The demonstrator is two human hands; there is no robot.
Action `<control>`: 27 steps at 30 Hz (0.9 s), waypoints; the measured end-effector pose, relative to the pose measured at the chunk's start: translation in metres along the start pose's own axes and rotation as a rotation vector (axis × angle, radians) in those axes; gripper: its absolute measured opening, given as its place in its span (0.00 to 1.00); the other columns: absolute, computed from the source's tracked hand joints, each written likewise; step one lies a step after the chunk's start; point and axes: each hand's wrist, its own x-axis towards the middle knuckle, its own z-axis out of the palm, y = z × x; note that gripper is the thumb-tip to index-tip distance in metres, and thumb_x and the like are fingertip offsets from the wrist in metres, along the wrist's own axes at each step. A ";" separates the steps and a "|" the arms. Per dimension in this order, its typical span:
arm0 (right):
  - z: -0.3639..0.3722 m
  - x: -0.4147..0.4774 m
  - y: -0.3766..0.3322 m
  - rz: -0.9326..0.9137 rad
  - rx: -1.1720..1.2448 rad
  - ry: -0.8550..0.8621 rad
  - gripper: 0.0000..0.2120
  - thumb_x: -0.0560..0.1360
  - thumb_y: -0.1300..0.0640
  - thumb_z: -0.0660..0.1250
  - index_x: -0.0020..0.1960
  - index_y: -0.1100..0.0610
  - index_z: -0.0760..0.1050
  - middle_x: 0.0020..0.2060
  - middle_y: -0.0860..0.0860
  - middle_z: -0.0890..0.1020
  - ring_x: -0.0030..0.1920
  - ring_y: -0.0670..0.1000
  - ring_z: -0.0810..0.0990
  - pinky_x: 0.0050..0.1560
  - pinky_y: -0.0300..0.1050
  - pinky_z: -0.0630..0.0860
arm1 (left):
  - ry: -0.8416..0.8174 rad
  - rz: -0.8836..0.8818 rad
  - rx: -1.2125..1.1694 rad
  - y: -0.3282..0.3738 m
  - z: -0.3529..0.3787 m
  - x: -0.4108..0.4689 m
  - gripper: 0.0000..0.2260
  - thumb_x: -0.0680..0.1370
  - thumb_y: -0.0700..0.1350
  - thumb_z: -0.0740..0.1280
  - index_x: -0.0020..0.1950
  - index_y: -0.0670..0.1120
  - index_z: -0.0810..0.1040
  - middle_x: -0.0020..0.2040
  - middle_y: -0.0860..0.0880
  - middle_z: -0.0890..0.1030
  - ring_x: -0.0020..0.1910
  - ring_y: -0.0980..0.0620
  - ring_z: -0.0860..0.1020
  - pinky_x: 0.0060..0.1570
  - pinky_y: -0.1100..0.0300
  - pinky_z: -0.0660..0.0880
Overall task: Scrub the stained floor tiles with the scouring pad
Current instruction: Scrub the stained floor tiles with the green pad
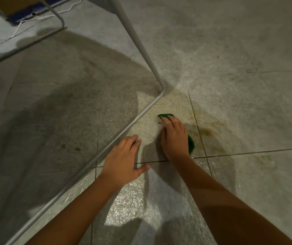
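Note:
My right hand (pixel 175 138) presses a green scouring pad (pixel 191 142) flat against the pale floor tile, and the pad's green edges show past the fingertips and beside the wrist. A yellow-brown stain (pixel 207 130) spreads on the tiles just right of the pad, with a fainter patch (pixel 265 159) lower right. My left hand (pixel 124 160) rests flat on the floor to the left, fingers spread, its fingertips next to a metal bar.
A grey metal tube frame (pixel 117 137) runs diagonally across the floor and bends upward at a corner (pixel 162 89) just beyond the pad. Wet, glossy tile (pixel 129 200) lies between my forearms. A cardboard box (pixel 5 6) and white cord (pixel 18 30) sit far upper left.

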 end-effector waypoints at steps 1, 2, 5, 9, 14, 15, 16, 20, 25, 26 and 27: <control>0.001 -0.007 0.002 0.015 -0.001 0.034 0.20 0.77 0.55 0.50 0.61 0.61 0.73 0.60 0.59 0.75 0.62 0.61 0.71 0.61 0.61 0.67 | 0.000 0.002 0.000 0.000 0.000 0.000 0.49 0.62 0.73 0.35 0.77 0.48 0.52 0.77 0.52 0.51 0.76 0.54 0.50 0.73 0.57 0.57; 0.002 -0.014 0.002 0.019 -0.012 0.051 0.21 0.76 0.55 0.50 0.60 0.61 0.74 0.58 0.59 0.77 0.60 0.61 0.72 0.60 0.61 0.69 | 0.000 -0.002 0.001 0.000 0.000 0.000 0.49 0.62 0.73 0.36 0.77 0.47 0.52 0.77 0.52 0.51 0.76 0.54 0.50 0.73 0.57 0.57; 0.003 -0.025 -0.007 -0.064 -0.033 0.001 0.20 0.74 0.56 0.51 0.59 0.61 0.75 0.57 0.58 0.78 0.58 0.61 0.74 0.57 0.58 0.70 | 0.010 -0.016 0.002 0.002 0.002 -0.001 0.48 0.64 0.73 0.38 0.77 0.47 0.55 0.77 0.51 0.54 0.75 0.52 0.53 0.71 0.56 0.58; 0.005 -0.008 -0.021 -0.222 -0.058 -0.145 0.19 0.73 0.60 0.60 0.64 0.60 0.71 0.63 0.59 0.73 0.65 0.60 0.68 0.64 0.56 0.63 | 0.063 -0.014 -0.021 0.000 0.007 0.000 0.43 0.68 0.72 0.48 0.72 0.43 0.67 0.73 0.47 0.66 0.72 0.48 0.64 0.65 0.52 0.67; 0.007 0.024 -0.021 -0.101 -0.075 -0.078 0.17 0.79 0.61 0.56 0.67 0.59 0.67 0.67 0.57 0.69 0.69 0.56 0.63 0.69 0.51 0.57 | 0.093 -0.002 -0.031 0.000 0.007 0.000 0.42 0.69 0.72 0.49 0.71 0.44 0.68 0.72 0.48 0.67 0.71 0.48 0.66 0.65 0.52 0.67; 0.007 0.025 -0.018 -0.079 -0.069 -0.069 0.17 0.79 0.61 0.55 0.67 0.59 0.68 0.66 0.57 0.70 0.68 0.56 0.63 0.69 0.52 0.58 | 0.080 -0.001 -0.038 -0.001 0.006 0.000 0.44 0.68 0.73 0.47 0.73 0.45 0.65 0.74 0.49 0.64 0.73 0.49 0.63 0.67 0.53 0.65; 0.006 0.024 -0.014 -0.059 -0.055 -0.061 0.17 0.79 0.61 0.55 0.67 0.60 0.68 0.66 0.57 0.70 0.68 0.57 0.63 0.68 0.53 0.58 | 0.064 -0.003 -0.040 -0.001 0.005 0.000 0.45 0.67 0.73 0.45 0.74 0.45 0.62 0.75 0.50 0.61 0.74 0.50 0.60 0.69 0.54 0.62; -0.001 -0.001 0.001 0.002 -0.014 0.067 0.20 0.76 0.55 0.50 0.60 0.61 0.74 0.59 0.59 0.76 0.61 0.61 0.72 0.60 0.58 0.66 | 0.057 -0.007 -0.039 -0.001 0.005 0.000 0.46 0.66 0.74 0.43 0.75 0.46 0.60 0.76 0.50 0.59 0.74 0.51 0.58 0.70 0.55 0.60; 0.003 -0.046 -0.001 0.048 -0.050 0.106 0.20 0.76 0.54 0.51 0.59 0.61 0.75 0.57 0.59 0.78 0.59 0.62 0.74 0.58 0.59 0.69 | 0.082 -0.003 -0.049 -0.002 0.008 0.001 0.45 0.67 0.73 0.46 0.74 0.44 0.63 0.74 0.49 0.63 0.73 0.49 0.62 0.70 0.52 0.64; 0.004 -0.052 -0.005 0.013 -0.049 0.097 0.21 0.77 0.54 0.50 0.59 0.61 0.76 0.56 0.59 0.78 0.58 0.62 0.74 0.57 0.59 0.71 | 0.088 -0.001 -0.048 -0.002 0.009 0.001 0.44 0.68 0.73 0.48 0.73 0.44 0.65 0.74 0.48 0.65 0.72 0.48 0.63 0.68 0.52 0.65; 0.005 -0.054 -0.008 -0.028 -0.046 0.081 0.21 0.78 0.53 0.49 0.58 0.61 0.76 0.56 0.58 0.79 0.57 0.61 0.75 0.56 0.59 0.72 | 0.098 0.000 -0.045 -0.002 0.009 0.000 0.44 0.68 0.72 0.48 0.72 0.43 0.67 0.73 0.48 0.66 0.72 0.48 0.65 0.67 0.52 0.66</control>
